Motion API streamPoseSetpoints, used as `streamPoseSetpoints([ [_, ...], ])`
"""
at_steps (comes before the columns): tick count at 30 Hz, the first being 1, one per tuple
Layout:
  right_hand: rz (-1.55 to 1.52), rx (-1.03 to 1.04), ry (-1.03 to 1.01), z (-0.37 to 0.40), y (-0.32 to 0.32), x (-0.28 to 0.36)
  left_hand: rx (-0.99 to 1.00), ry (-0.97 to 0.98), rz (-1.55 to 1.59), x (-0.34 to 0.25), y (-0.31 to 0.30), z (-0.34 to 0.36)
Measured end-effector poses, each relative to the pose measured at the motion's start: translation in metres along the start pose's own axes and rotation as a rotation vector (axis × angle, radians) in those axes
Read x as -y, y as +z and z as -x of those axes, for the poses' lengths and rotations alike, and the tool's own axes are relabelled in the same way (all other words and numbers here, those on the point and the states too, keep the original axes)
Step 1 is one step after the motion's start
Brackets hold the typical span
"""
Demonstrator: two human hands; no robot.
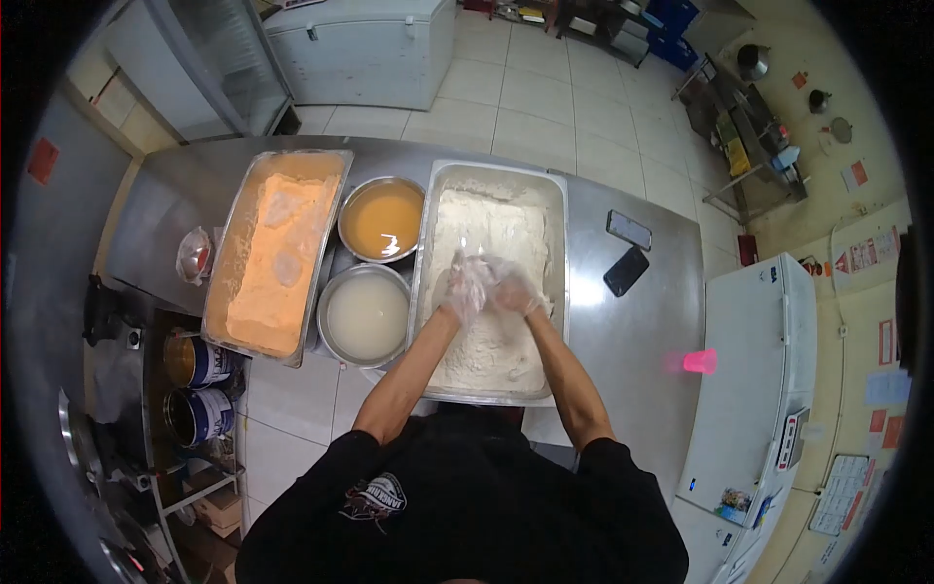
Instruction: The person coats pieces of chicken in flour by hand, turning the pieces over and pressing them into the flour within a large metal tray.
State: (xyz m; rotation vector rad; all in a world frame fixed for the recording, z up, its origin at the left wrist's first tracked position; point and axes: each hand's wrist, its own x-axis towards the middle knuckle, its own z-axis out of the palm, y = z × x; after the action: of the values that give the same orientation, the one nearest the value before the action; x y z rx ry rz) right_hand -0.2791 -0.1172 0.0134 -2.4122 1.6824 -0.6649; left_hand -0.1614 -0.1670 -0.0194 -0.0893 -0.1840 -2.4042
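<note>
directly in front of a person in a black shirt, a deep metal pan of white powder sits on a stainless steel desk. the person's left hand and right hand are close together at the middle of the pan, in clear plastic gloves dusted white. the fingers are blurred, so i cannot tell whether either hand is spread or pinching anything.

just left of the pan is a metal bowl of cloudy, pale liquid; beyond it, a second bowl holds orange-yellow liquid. left of both bowls, a long tray contains orange powder. to the pan's right lie two phones. farther off, past the desk, a white chest freezer stands on a tiled floor.
</note>
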Motion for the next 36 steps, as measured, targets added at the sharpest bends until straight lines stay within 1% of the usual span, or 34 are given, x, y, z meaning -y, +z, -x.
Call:
streamPoseSetpoints([
  [1,0.116,0.120,0.101,0.010,0.015,-0.036,-0.202,0.058,-0.002,-0.001,0.020,0.007],
  [2,0.229,0.234,0.207,0.010,0.024,-0.055,-0.407,0.112,-0.006,-0.003,0.031,0.014],
  [3,0.050,0.062,0.106,-0.005,0.012,-0.038,-0.279,0.176,-0.237,-0.009,0.028,0.012],
  [4,-0.123,-0.102,-0.003,-0.016,0.006,-0.013,-0.304,0.109,-0.153,-0.008,0.024,0.005],
  [5,-0.304,-0.257,-0.106,-0.023,-0.005,0.022,-0.336,0.035,-0.067,-0.005,0.055,0.005],
  [6,-0.302,-0.222,-0.078,-0.027,-0.007,0.024,-0.373,-0.046,0.015,-0.002,0.072,0.007],
  [7,-0.298,-0.188,-0.051,-0.030,-0.008,0.026,-0.352,0.011,-0.066,0.000,0.066,0.012],
  [10,0.294,0.488,0.379,-0.043,-0.008,-0.044,-0.286,0.199,-0.310,0.004,0.031,0.024],
  [11,0.229,0.361,0.370,-0.055,-0.023,-0.050,-0.295,0.161,-0.465,-0.003,0.043,0.031],
  [12,0.167,0.235,0.354,-0.070,-0.040,-0.054,-0.329,0.155,-0.454,-0.006,0.047,0.033],
  [14,0.375,-0.055,0.204,-0.092,-0.031,-0.083,-0.406,0.140,-0.433,-0.008,0.051,0.043],
  [15,0.472,-0.201,0.133,-0.102,-0.022,-0.099,-0.388,0.129,-0.460,-0.009,0.052,0.050],
  [17,0.502,-0.216,0.195,-0.127,-0.005,-0.137,-0.348,0.108,-0.516,-0.011,0.055,0.060],
  [18,0.517,-0.225,0.227,-0.144,-0.007,-0.140,-0.362,0.109,-0.513,-0.014,0.061,0.062],
  [19,0.509,-0.125,0.307,-0.155,-0.009,-0.143,-0.378,0.107,-0.509,-0.015,0.066,0.066],
  [21,0.492,0.077,0.472,-0.176,-0.043,-0.127,-0.416,0.110,-0.525,-0.016,0.066,0.072],
  [23,0.593,0.115,0.276,-0.185,-0.042,-0.157,-0.459,0.123,-0.553,-0.010,0.059,0.075],
  [24,0.634,0.126,0.180,-0.189,-0.049,-0.159,-0.483,0.128,-0.579,-0.015,0.064,0.076],
  [26,0.577,0.133,0.055,-0.189,-0.083,-0.161,-0.513,0.164,-0.668,-0.025,0.076,0.087],
  [27,0.540,0.155,-0.057,-0.193,-0.092,-0.190,-0.532,0.160,-0.682,-0.025,0.075,0.093],
  [28,0.478,0.207,-0.155,-0.179,-0.087,-0.213,-0.560,0.139,-0.685,-0.022,0.073,0.105],
  [29,0.289,-0.026,-0.006,-0.156,-0.086,-0.203,-0.582,0.116,-0.692,-0.018,0.072,0.114],
  [30,0.122,-0.306,0.134,-0.158,-0.106,-0.190,-0.586,0.108,-0.699,-0.017,0.068,0.118],
  [32,0.646,-0.226,-0.140,-0.165,-0.145,-0.188,-0.576,0.114,-0.709,-0.015,0.063,0.118],
  [33,0.894,-0.161,-0.268,-0.163,-0.154,-0.184,-0.580,0.107,-0.714,-0.011,0.064,0.119],
  [34,0.833,-0.187,-0.261,-0.139,-0.148,-0.173,-0.596,0.084,-0.716,-0.005,0.060,0.127],
  [35,0.762,-0.183,-0.229,-0.098,-0.140,-0.153,-0.622,0.048,-0.702,0.003,0.060,0.136],
  [36,0.729,-0.225,-0.193,-0.084,-0.146,-0.139,-0.619,0.023,-0.700,0.006,0.058,0.136],
])
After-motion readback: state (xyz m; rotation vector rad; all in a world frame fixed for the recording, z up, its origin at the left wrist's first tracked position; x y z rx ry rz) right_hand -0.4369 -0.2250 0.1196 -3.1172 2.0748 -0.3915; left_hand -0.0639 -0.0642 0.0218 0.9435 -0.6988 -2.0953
